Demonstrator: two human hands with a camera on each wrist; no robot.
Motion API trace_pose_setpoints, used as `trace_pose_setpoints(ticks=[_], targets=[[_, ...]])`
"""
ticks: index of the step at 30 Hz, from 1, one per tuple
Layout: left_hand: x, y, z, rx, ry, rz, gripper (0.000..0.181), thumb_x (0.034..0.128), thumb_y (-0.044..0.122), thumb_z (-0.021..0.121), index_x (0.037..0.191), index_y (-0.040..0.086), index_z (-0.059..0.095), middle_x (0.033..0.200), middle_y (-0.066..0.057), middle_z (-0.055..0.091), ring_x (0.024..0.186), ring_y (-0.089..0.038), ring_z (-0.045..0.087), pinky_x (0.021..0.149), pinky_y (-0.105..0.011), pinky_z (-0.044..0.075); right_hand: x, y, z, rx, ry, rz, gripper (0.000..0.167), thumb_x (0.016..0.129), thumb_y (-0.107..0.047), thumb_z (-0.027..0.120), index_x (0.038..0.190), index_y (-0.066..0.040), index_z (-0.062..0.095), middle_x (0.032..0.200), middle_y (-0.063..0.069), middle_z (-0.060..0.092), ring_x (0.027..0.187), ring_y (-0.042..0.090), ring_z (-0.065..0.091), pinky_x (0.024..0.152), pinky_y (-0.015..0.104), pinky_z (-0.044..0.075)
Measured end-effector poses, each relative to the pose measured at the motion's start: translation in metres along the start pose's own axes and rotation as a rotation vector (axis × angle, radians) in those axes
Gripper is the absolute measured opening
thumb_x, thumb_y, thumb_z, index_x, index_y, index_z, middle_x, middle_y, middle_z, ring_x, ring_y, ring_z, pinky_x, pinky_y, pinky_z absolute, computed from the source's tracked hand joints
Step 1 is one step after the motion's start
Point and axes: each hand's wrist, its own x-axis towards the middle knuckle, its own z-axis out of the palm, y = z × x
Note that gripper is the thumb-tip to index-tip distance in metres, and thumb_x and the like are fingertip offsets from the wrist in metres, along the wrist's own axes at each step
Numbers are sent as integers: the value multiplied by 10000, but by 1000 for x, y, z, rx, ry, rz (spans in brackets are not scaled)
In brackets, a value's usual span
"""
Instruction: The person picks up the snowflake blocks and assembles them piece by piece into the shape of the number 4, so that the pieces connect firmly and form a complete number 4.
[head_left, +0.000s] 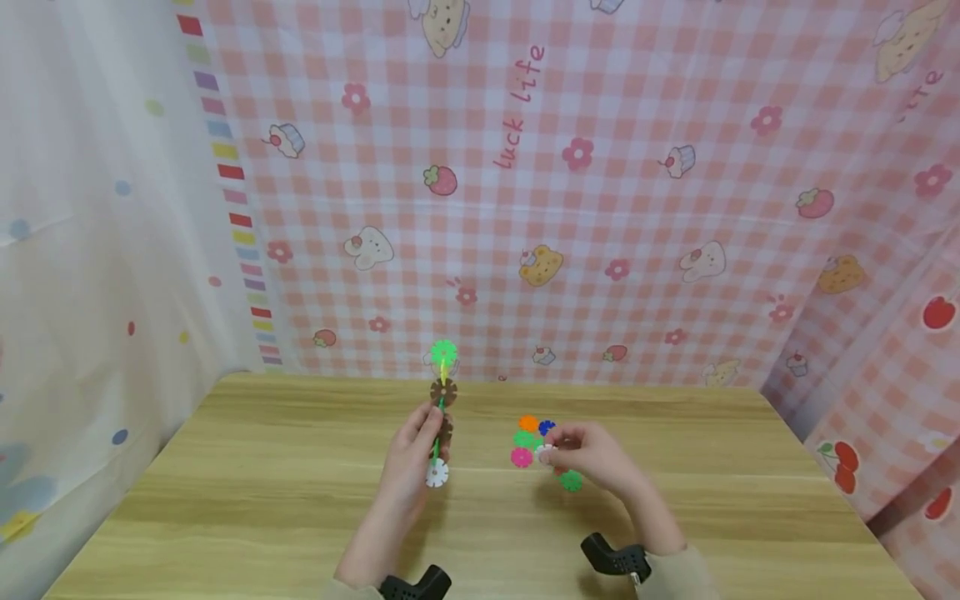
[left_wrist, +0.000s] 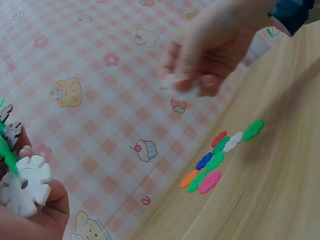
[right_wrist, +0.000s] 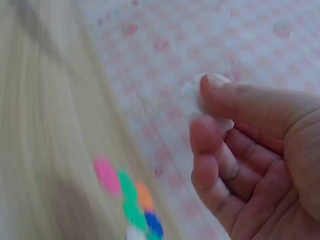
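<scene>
L hand [head_left: 411, 447] grips a chain of notched discs [head_left: 443, 391]; R hand [head_left: 592, 458] pinches a white disc [right_wrist: 189, 95] betw. thumb & fingers, above the table [head_left: 225, 467], apart from the chain; prob. mid-add; next move likely needs edges aligned, then a firm push.

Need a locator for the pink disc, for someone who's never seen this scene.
On the wooden table in the head view, find the loose notched discs near the right hand. The pink disc sits at their left edge, just below a green disc; it is the only pink one.
</scene>
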Motion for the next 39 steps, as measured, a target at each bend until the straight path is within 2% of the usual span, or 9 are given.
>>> trace_pose_setpoints(ticks=[5, 8, 10, 13, 17, 19, 24, 29, 39], targets=[[1, -1, 0, -1, -4, 14, 443, 999, 349, 527, 1261, -7, 527, 923, -11, 533, 700, -70, 457, 606, -178, 417, 13, -20, 21, 135, -45, -63, 194, 887, -127, 707, 965, 45, 659, 832, 133, 682, 783, 298, 656, 769, 502, 534], [0, -1, 0, -8, 5, 13, 412, 998, 351, 529, 1217, 2, 539, 895, -7, 532, 693, -75, 455, 595, -177, 407, 19, -29, 32, 186, -60, -99, 185, 897, -89, 688, 985, 71, 663, 891, 168, 694, 787, 225, 679, 746, 457, 551], [1, -1, 0, -7, 14, 11, 388, 998, 354, 528, 1188, 16, 547, 870, -2, 528, 686, -79, 453, 584, -176, 398, 21, -34, 40, 186, -57, -122, 177, 900, -82, 680, 994, 67, 673, 898, 179, 697, 782, 187, 680, 704, 384, 557], [2, -2, 1, 2, 32, 4, 352, 999, 344, 528, 1142, 23, 557, 828, 3, 520, 668, -83, 449, 566, -178, 386, 22, -38, 53, 174, -44, -149, 144, 897, -57, 673, 995, 49, 688, 902, 168, 700, 792, 171, 678, 708, 357, 559], [3, -2, 3, 11, 51, -12, 334, 996, 342, 536, 1113, 30, 562, 814, 4, 512, 664, -87, 442, 561, -186, 377, 22, -36, 71, 174, -27, -172, 107, 896, -7, 655, 984, 40, 695, 893, 148, 699, 810, 223, 672, 778, 444, 550], [4, -2, 3, 16, 56, -15, 353, 992, 349, 543, 1130, 25, 561, 821, 3, 509, 668, -88, 439, 565, -189, 374, 22, -36, 76, 174, -12, -177, 109, 899, -2, 649, 987, 42, 695, 901, 142, 701, 818, 244, 675, 777, 429, 552], [4, -1, 5, 32, 62, -13, 361, 990, 340, 550, 1143, 13, 564, 829, 2, 513, 672, -91, 443, 575, -193, 376, 19, -38, 83, 188, 33, -180, 140, 904, -27, 658, 1018, 45, 696, 943, 144, 699, 834, 215, 667, 783, 387, 554], [3, -1, 7, 33, 58, -18, 299, 991, 326, 551, 1082, 43, 579, 828, 5, 510, 688, -101, 450, 601, -205, 386, 19, -38, 87, 194, 63, -174, 153, 909, -41, 658, 1031, 45, 696, 972, 121, 697, 836, 167, 657, 796, 378, 550], [3, -4, 7, 31, 63, -46, 337, 991, 348, 547, 1108, 32, 569, 881, -5, 502, 758, -109, 455, 624, -206, 398, 19, -37, 96, 186, 48, -231, 123, 896, 5, 651, 1001, 41, 704, 1001, 149, 674, 875, 166, 660, 791, 280, 544]])
